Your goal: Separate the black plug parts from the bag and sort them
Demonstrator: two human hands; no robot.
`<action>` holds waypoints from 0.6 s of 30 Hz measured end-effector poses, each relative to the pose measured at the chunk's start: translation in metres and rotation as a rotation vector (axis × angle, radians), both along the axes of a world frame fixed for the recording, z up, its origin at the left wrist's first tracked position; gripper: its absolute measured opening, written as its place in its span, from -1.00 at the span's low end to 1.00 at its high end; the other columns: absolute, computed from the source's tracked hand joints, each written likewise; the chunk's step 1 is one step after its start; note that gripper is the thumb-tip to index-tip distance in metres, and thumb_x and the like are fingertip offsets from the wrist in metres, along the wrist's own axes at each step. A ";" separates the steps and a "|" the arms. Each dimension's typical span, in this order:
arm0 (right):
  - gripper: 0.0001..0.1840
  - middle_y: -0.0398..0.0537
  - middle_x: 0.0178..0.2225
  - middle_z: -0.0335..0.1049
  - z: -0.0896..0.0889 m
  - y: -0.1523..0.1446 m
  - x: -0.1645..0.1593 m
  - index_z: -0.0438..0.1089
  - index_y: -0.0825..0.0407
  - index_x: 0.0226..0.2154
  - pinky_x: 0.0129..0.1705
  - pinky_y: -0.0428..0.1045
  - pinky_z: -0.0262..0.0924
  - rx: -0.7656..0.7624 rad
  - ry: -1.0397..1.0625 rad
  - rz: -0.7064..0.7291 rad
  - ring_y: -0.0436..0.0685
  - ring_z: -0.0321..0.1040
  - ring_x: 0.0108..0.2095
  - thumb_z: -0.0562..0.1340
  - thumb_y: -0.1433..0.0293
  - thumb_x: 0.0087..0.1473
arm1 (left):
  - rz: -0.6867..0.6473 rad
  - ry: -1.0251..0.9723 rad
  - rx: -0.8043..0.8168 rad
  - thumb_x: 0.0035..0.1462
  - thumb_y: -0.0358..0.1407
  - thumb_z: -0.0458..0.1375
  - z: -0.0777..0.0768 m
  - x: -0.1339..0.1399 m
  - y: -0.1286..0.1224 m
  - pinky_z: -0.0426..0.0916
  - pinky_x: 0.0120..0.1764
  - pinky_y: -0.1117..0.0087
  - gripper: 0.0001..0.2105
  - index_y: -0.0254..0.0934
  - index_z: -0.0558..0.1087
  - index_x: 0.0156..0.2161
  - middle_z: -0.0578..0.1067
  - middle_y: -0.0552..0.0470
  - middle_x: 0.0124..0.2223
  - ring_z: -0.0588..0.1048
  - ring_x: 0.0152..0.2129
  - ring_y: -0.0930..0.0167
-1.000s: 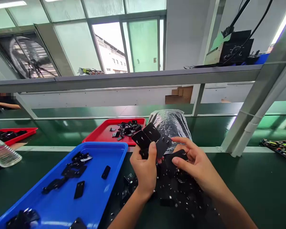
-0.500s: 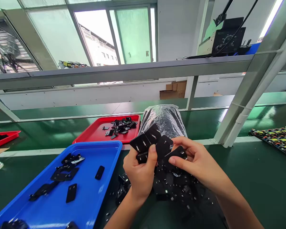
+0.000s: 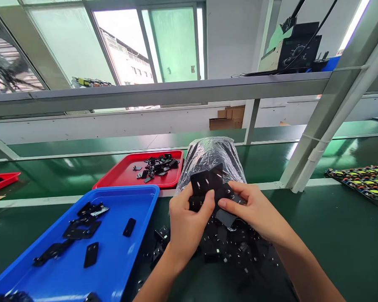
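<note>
Flat black plastic pieces (image 3: 204,181) with small slots are bunched between my two hands, above the bench. My left hand (image 3: 189,218) is closed on several of them, thumb pressed on the front. From the other side my right hand (image 3: 255,207) pinches more black pieces, its fingertips close to the left hand's bunch. Below the hands lies a loose heap of small black parts (image 3: 229,247), partly hidden by my wrists. A clear plastic bag (image 3: 212,153) stands just behind the hands.
To the left is a blue tray (image 3: 113,268) with scattered black parts. A red tray (image 3: 113,176) behind it holds a small black pile. Another red tray (image 3: 9,180) sits far left. A metal post (image 3: 321,121) rises at the right, near a stack of colourful components (image 3: 365,180).
My hands have come closer together, and the fanned black pieces are now bunched more tightly. My left hand has shifted slightly right. The whole view has moved a little.
</note>
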State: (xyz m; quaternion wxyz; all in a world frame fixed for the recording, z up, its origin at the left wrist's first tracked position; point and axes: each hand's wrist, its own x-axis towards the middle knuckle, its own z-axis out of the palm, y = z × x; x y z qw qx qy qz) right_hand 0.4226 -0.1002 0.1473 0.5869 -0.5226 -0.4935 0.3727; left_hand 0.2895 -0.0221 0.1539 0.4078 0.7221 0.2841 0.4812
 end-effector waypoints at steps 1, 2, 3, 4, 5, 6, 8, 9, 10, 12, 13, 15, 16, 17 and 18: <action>-0.84 -0.18 -0.42 0.37 -0.001 0.000 0.000 0.42 0.01 -0.41 -0.33 -0.08 0.22 0.009 0.022 -0.003 0.05 0.29 -0.36 0.33 0.27 0.02 | -0.031 -0.009 -0.065 0.04 -0.20 0.19 0.000 0.000 0.002 0.21 -0.62 0.55 -0.82 -0.26 0.40 -0.48 0.35 0.18 -0.67 0.30 -0.73 0.53; -0.84 -0.18 -0.42 0.37 -0.002 0.000 0.001 0.42 0.01 -0.40 -0.33 -0.08 0.23 0.031 0.063 -0.009 0.04 0.29 -0.37 0.32 0.26 0.03 | -0.061 -0.025 -0.125 0.06 -0.19 0.18 0.000 0.000 0.004 0.22 -0.63 0.55 -0.80 -0.27 0.39 -0.47 0.36 0.18 -0.66 0.31 -0.73 0.54; -0.84 -0.18 -0.41 0.37 -0.003 0.000 0.002 0.42 0.00 -0.38 -0.33 -0.08 0.23 0.060 0.121 -0.016 0.03 0.29 -0.37 0.32 0.26 0.04 | -0.096 -0.042 -0.175 0.07 -0.18 0.17 0.000 -0.001 0.006 0.22 -0.63 0.56 -0.79 -0.27 0.38 -0.46 0.38 0.17 -0.64 0.33 -0.72 0.54; -0.85 -0.18 -0.41 0.38 -0.004 0.001 0.002 0.43 -0.01 -0.36 -0.32 -0.08 0.24 0.097 0.194 -0.024 0.02 0.29 -0.38 0.32 0.26 0.05 | -0.132 -0.058 -0.215 0.08 -0.18 0.17 0.000 -0.002 0.009 0.23 -0.63 0.56 -0.78 -0.28 0.36 -0.47 0.39 0.17 -0.63 0.34 -0.72 0.54; -0.86 -0.18 -0.41 0.38 -0.004 0.001 0.002 0.43 -0.01 -0.35 -0.31 -0.08 0.24 0.135 0.274 -0.038 0.01 0.29 -0.39 0.32 0.27 0.04 | -0.170 -0.070 -0.247 0.09 -0.18 0.16 0.000 -0.003 0.012 0.23 -0.63 0.57 -0.77 -0.28 0.34 -0.48 0.40 0.16 -0.61 0.35 -0.71 0.55; -0.87 -0.19 -0.42 0.37 -0.003 0.002 0.003 0.43 -0.02 -0.35 -0.31 -0.08 0.25 0.164 0.354 -0.057 0.00 0.28 -0.41 0.33 0.29 0.03 | -0.207 -0.075 -0.273 0.09 -0.19 0.16 0.000 -0.004 0.014 0.22 -0.64 0.58 -0.76 -0.28 0.33 -0.50 0.40 0.16 -0.61 0.35 -0.71 0.56; -0.87 -0.20 -0.46 0.34 0.000 0.003 0.004 0.43 0.00 -0.41 -0.34 -0.10 0.25 0.190 0.488 -0.114 -0.02 0.25 -0.45 0.36 0.32 -0.03 | -0.272 -0.053 -0.312 0.10 -0.19 0.16 0.001 -0.006 0.016 0.19 -0.65 0.59 -0.73 -0.29 0.31 -0.53 0.37 0.15 -0.62 0.34 -0.72 0.57; -0.86 -0.21 -0.50 0.30 0.002 0.004 0.004 0.42 0.01 -0.46 -0.38 -0.11 0.24 0.195 0.539 -0.144 -0.04 0.22 -0.48 0.37 0.33 -0.07 | -0.298 -0.034 -0.325 0.10 -0.19 0.15 0.001 -0.007 0.015 0.19 -0.65 0.59 -0.73 -0.29 0.31 -0.54 0.37 0.15 -0.63 0.33 -0.72 0.57; -0.82 -0.21 -0.53 0.26 0.004 0.004 0.004 0.38 0.03 -0.53 -0.43 -0.12 0.22 0.200 0.586 -0.164 -0.05 0.17 -0.52 0.39 0.34 -0.11 | -0.321 -0.016 -0.334 0.10 -0.18 0.15 0.002 -0.008 0.014 0.18 -0.65 0.60 -0.72 -0.30 0.31 -0.54 0.37 0.15 -0.63 0.33 -0.72 0.58; -0.74 -0.23 -0.59 0.17 0.006 0.005 0.006 0.31 0.04 -0.62 -0.57 -0.15 0.13 0.199 0.676 -0.159 -0.08 0.07 -0.58 0.39 0.34 -0.14 | -0.354 0.011 -0.353 0.09 -0.18 0.15 0.003 -0.009 0.010 0.17 -0.66 0.60 -0.73 -0.30 0.32 -0.53 0.38 0.14 -0.63 0.32 -0.72 0.58; -0.73 -0.23 -0.60 0.16 0.006 0.006 0.006 0.29 0.05 -0.64 -0.63 -0.16 0.06 0.193 0.718 -0.147 -0.09 0.03 -0.60 0.39 0.34 -0.15 | -0.365 0.018 -0.366 0.08 -0.19 0.16 0.004 -0.009 0.008 0.17 -0.67 0.60 -0.74 -0.30 0.32 -0.53 0.38 0.13 -0.62 0.33 -0.73 0.58; -0.78 -0.20 -0.57 0.23 0.004 0.008 0.008 0.33 0.05 -0.60 -0.68 -0.18 -0.02 0.174 0.784 -0.153 -0.10 0.05 -0.60 0.37 0.35 -0.14 | -0.375 0.021 -0.394 0.04 -0.20 0.16 0.006 -0.008 0.004 0.16 -0.69 0.59 -0.76 -0.29 0.32 -0.53 0.37 0.14 -0.63 0.32 -0.74 0.57; -0.83 -0.18 -0.52 0.30 0.001 0.010 0.009 0.37 0.05 -0.55 -0.69 -0.19 0.00 0.164 0.801 -0.172 -0.09 0.11 -0.58 0.37 0.35 -0.14 | -0.374 0.020 -0.405 0.02 -0.20 0.17 0.007 -0.007 0.002 0.16 -0.69 0.59 -0.77 -0.29 0.32 -0.54 0.37 0.14 -0.64 0.32 -0.75 0.57; -0.86 -0.15 -0.46 0.37 -0.001 0.011 0.010 0.41 0.05 -0.49 -0.67 -0.18 0.05 0.157 0.807 -0.195 -0.07 0.18 -0.55 0.36 0.35 -0.14 | -0.375 0.020 -0.412 0.00 -0.21 0.17 0.008 -0.007 0.000 0.16 -0.69 0.59 -0.77 -0.29 0.31 -0.54 0.36 0.14 -0.65 0.32 -0.75 0.57; -0.85 -0.12 -0.39 0.42 -0.003 0.013 0.010 0.44 0.04 -0.43 -0.64 -0.18 0.12 0.153 0.803 -0.218 -0.05 0.25 -0.50 0.36 0.35 -0.13 | -0.377 0.022 -0.414 -0.01 -0.21 0.18 0.010 -0.007 -0.001 0.16 -0.69 0.59 -0.77 -0.29 0.31 -0.55 0.36 0.15 -0.65 0.32 -0.75 0.57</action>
